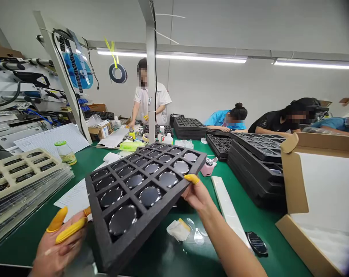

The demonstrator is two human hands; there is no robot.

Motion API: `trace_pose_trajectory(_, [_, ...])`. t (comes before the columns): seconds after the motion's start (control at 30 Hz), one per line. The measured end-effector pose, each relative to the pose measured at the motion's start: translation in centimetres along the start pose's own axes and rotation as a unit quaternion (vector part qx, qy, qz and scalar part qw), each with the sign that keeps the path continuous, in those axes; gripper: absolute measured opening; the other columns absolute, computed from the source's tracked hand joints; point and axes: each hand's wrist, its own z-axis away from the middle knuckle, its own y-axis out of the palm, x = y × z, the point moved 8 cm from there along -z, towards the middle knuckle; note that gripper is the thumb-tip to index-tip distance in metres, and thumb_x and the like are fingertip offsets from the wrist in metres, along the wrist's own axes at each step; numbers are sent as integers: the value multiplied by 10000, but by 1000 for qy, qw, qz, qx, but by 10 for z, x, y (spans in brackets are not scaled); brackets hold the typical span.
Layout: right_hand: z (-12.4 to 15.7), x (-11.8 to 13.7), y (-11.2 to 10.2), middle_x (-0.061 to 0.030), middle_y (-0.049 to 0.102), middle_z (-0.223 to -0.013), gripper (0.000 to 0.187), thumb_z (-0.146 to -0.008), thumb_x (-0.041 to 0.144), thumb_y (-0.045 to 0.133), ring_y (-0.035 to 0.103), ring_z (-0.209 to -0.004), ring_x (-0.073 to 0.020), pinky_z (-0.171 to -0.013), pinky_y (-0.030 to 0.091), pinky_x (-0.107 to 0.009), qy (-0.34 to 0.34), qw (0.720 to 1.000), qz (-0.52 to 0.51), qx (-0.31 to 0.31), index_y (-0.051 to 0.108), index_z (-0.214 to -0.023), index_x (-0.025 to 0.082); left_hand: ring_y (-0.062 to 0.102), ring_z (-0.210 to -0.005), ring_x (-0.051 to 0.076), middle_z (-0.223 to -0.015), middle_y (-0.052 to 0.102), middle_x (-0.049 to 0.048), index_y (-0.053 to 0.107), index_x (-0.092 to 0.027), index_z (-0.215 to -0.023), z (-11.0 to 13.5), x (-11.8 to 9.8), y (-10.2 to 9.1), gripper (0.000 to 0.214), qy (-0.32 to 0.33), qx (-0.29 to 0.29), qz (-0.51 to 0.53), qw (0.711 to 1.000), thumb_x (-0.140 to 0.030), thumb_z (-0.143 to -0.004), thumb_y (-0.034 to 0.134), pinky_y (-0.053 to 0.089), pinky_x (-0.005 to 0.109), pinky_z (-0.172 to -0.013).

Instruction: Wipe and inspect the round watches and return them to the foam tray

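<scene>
A black foam tray [105, 250] with a grid of pockets, each holding a round glossy dark disc, is lifted and tilted above the green table [151, 254]. My right hand [198, 194], with a yellow finger cot on the thumb, grips the tray's right edge. My left hand [59, 242], with yellow cots on its fingers, is at the tray's near left corner, fingers stretched out beside the edge. One loose round black disc [256, 243] lies on the table to the right of my right forearm.
Stacks of black foam trays [258, 161] stand at the right, an open cardboard box [321, 200] at far right. Clear and beige trays [21, 181] are stacked left. A small bottle [65, 152], papers, a white strip [228, 207] and several co-workers are behind.
</scene>
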Motion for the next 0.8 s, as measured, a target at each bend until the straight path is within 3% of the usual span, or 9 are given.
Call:
trace_pose_trajectory(0.07, [8,41,-3,-3,718,-628,129,-662,182,575,715,-664,-219,-720,600,-382,-37,999,-8,-5,640,-774,193,308,-161,80,-407,532,-31,593,-283,-1043,5,5,33,392,-1,38,28,999,-527,-956,298,213,124,-115])
trace_pose_trajectory(0.13, [15,87,-8,12,709,-627,106,-670,182,538,694,-607,-188,-708,599,-359,-84,996,-19,-14,620,-734,203,321,-163,84,-421,522,-28,561,-240,-1181,3,15,59,444,2,54,32,998,-538,-944,332,242,133,-111])
trace_pose_trajectory(0.23, [24,150,-15,32,698,-645,139,-688,171,505,685,-624,-155,-703,592,-312,-161,986,-33,-25,615,-763,211,375,-187,107,-401,469,-36,526,-198,-1283,-16,33,72,493,3,40,15,999,-505,-957,318,311,157,-139])
trace_pose_trajectory(0.4, [25,240,-19,26,682,-685,183,-674,79,520,664,-640,-155,-611,592,-297,-309,947,-13,-86,597,-793,196,436,-243,63,-425,469,-80,532,-249,-1261,-54,74,38,315,-91,25,66,993,-343,-984,417,438,99,-273])
trace_pose_trajectory(0.53, [-15,292,-27,28,669,-707,204,-715,35,509,646,-644,-151,-595,594,-310,-323,936,-15,-140,585,-819,193,510,-304,23,-437,506,-91,567,-220,-1021,-54,87,13,172,-124,27,120,985,-200,-999,398,475,41,-388])
trace_pose_trajectory(0.7, [-88,322,-51,-32,676,-952,157,-877,123,542,652,-795,-162,-680,584,-335,-290,935,-9,-203,602,-1020,154,534,-341,4,-478,526,-91,460,-200,-796,-43,84,6,259,-117,9,158,980,-69,-988,346,468,17,-430])
trace_pose_trajectory(0.8, [-125,322,-65,-82,617,-1167,297,-928,312,584,635,-972,-203,-809,558,-400,-271,936,-1,-226,576,-1181,157,544,-348,7,-489,539,-81,457,-201,-801,-38,80,1,305,-105,-5,197,975,-40,-987,278,464,22,-422])
